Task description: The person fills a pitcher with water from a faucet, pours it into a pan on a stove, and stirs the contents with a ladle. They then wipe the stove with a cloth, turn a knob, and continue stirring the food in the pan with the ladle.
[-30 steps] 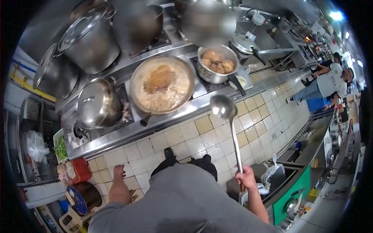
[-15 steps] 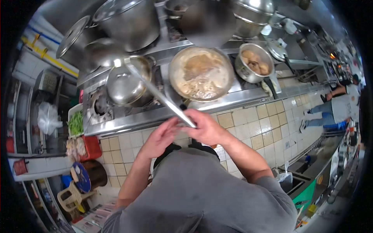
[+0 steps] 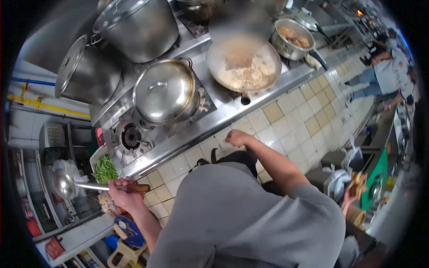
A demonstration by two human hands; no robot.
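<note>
My left hand (image 3: 126, 194) is closed around the handle of a metal ladle (image 3: 90, 186). The ladle is held out low on the left, its round bowl pointing left and its wooden handle end sticking out past my fist. My right hand (image 3: 237, 137) hangs in front of the stove edge, fingers curled in, with nothing seen in it. Beyond it on the stove sits a wide wok (image 3: 214, 67) of bubbling pale broth with pieces in it; a blurred grey patch covers its far part. Left of the wok stands a lidded steel pot (image 3: 178, 96).
Tall stockpots (image 3: 143, 35) fill the back left of the stove. A bare burner (image 3: 131, 136) is at its left end, beside a tub of green vegetables (image 3: 105, 169). A saucepan of food (image 3: 290, 49) sits right of the wok. Other people (image 3: 386, 71) stand at the far right.
The ladle has passed from my right hand to my left and swung down to the left. My hands have moved apart, and the view has turned.
</note>
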